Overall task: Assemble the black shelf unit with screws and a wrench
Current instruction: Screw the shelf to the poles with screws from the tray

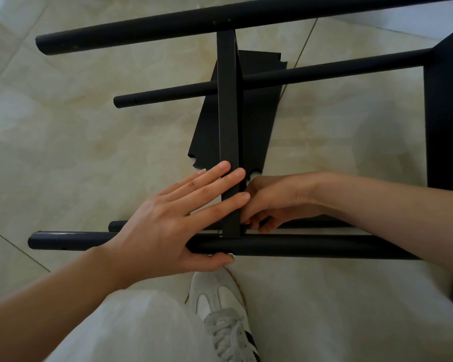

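Note:
The black shelf frame lies on its side over the tiled floor. A near tube [298, 248] and a far tube [220, 22] run left to right, joined by a flat black shelf board [229, 126] seen edge-on. My left hand [173, 226] lies with straight fingers across the board's near end, thumb under the near tube beside a small silver screw head [231, 255]. My right hand [270, 205] reaches in behind the board, fingers curled at the joint; what they pinch is hidden. No wrench is visible.
A loose black panel [256, 113] with notched corners lies on the floor beneath the frame. A thinner tube [324, 70] crosses mid-frame, and a black panel [447, 113] stands at the right. My white shoe [220, 309] and pale trouser leg are below.

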